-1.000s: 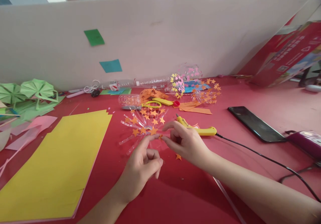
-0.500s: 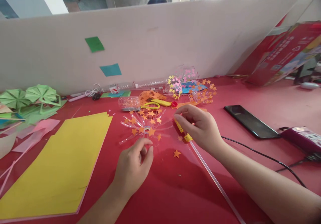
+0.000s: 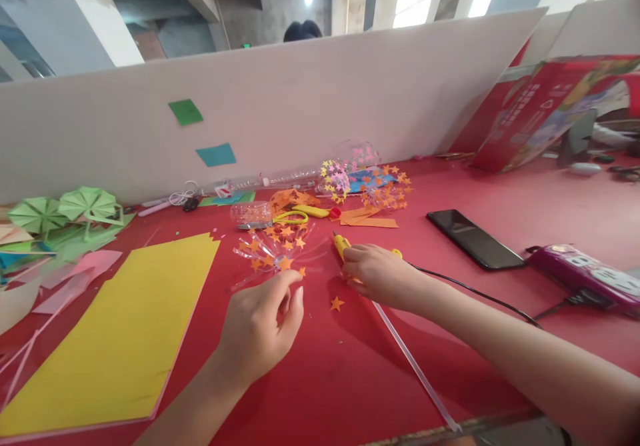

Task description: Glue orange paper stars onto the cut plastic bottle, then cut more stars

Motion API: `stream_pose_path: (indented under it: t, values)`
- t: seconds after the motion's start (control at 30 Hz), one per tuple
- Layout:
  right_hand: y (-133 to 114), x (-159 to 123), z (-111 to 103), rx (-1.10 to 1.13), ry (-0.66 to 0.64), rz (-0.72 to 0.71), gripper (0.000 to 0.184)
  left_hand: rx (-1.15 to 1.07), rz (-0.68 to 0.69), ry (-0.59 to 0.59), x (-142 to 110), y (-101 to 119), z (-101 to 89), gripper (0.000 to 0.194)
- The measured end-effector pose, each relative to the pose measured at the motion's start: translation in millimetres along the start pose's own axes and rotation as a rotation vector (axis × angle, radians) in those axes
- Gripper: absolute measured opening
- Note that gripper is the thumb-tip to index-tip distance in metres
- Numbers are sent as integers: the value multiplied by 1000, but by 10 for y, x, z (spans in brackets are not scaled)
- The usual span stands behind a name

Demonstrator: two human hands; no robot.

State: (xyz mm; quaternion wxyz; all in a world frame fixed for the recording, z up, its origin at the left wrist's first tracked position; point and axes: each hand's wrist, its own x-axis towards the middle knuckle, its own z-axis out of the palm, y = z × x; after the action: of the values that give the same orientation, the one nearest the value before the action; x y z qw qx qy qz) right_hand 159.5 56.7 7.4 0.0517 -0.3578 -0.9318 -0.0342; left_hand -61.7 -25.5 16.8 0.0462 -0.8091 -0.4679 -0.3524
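Red tabletop [image 3: 340, 379], as I see it standing by; clock directions follow the worker's seat, twelve farthest away, centred between the hands. A white upright panel [image 3: 280, 99] closes off twelve. Yellow paper sheets [image 3: 115, 326] lie stacked at nine. Clear plastic strips dotted with orange stars [image 3: 276, 261] fan out at ten. Left hand [image 3: 260, 319], at eight: thumb and forefinger apart, nothing visible between them. Right hand [image 3: 383, 273], between two and three: fingers closed around a yellow plastic glue gun [image 3: 341, 243], nozzle toward eleven. A translucent glue stick [image 3: 415, 359] trails from it toward half past four. Smallest, a loose orange star [image 3: 337, 304] lies near the centre. For a sound grip, the palm should sit well behind the nozzle, possibly hot, with the left fingers clear and the stick swinging free.
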Motion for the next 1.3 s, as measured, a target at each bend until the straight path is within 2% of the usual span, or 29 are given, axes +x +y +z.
stream_pose_path:
  t: [0.1, 0.2, 0.37, 0.5, 0.7, 0.9, 1.1, 1.3]
  values:
    - [-6, 0, 136, -59, 52, -41, 12, -98, -85, 26, 98, 102, 18, 8]
    - [-22, 8, 219, -110, 120, -71, 19, -176, -85, -8, 102, 201, 141, 9]
    - [-38, -5, 327, -142, 212, -165, 24, -171, 107, -209, -36, 287, 372, 17]
    - [-26, -14, 368, -133, 266, -182, 25, -221, 43, -322, -98, 278, 415, 18]
    - [24, -32, 365, -34, 281, -164, 21, -273, -58, -326, -109, 230, 418, 16]
    - [48, -47, 371, 32, 272, -173, 25, -308, -73, -347, -102, 238, 432, 16]
    - [36, -78, 317, 131, 250, -71, 11, -288, -103, -326, -105, 230, 445, 15]
    - [21, -83, 307, 96, 235, -110, 14, -290, -118, -335, -104, 233, 443, 16]
